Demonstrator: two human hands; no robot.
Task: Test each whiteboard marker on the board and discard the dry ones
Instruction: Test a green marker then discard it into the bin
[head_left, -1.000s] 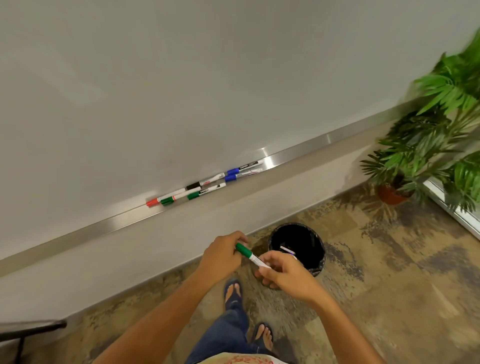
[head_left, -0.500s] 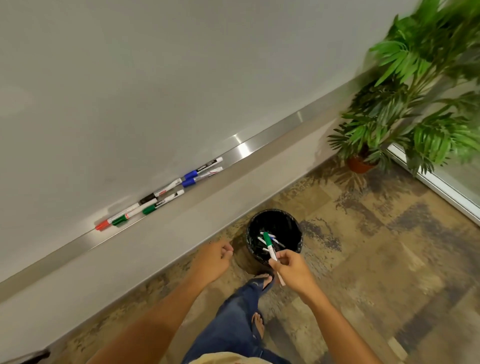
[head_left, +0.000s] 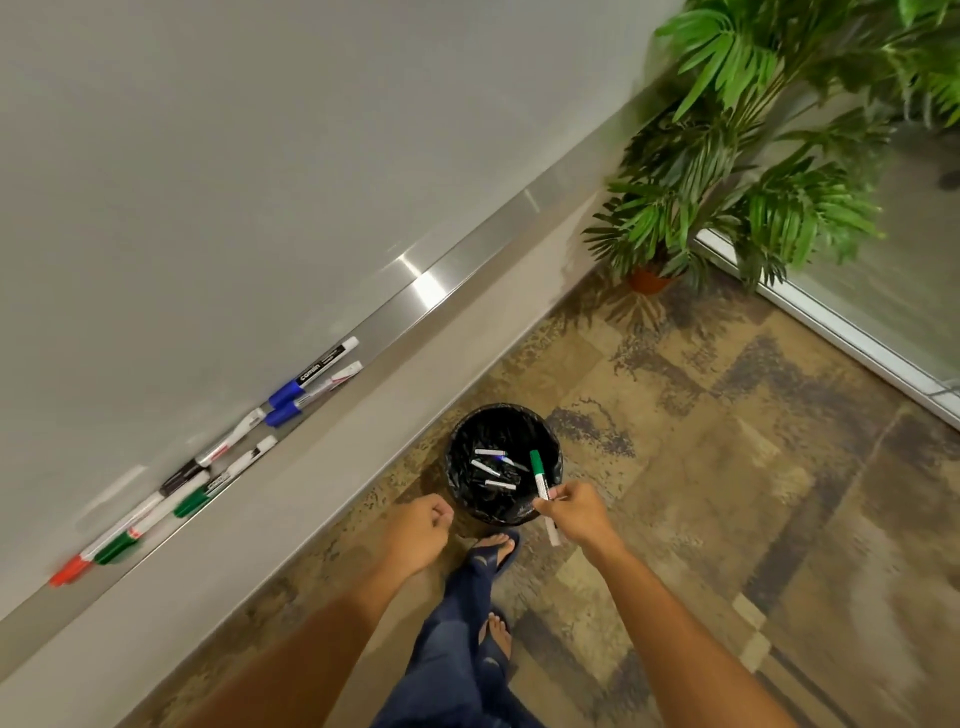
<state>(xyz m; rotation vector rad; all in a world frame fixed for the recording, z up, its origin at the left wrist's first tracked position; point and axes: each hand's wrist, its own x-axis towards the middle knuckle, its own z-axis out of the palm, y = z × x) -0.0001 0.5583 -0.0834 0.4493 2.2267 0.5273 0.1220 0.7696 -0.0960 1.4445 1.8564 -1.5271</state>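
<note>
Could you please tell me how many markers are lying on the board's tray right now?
6, in a row: red-capped and green-capped at the left end, black-capped and another green mid-row, two blue-capped at the right.

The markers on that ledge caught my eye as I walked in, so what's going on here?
A person is sorting whiteboard markers. Their right hand pinches a green-capped marker over the black-lined bin on the floor, where several markers already lie. Their left hand hangs loosely curled beside the bin, holding nothing. Six more markers with blue, black, green and red caps lie on the metal tray under the board.
</note>
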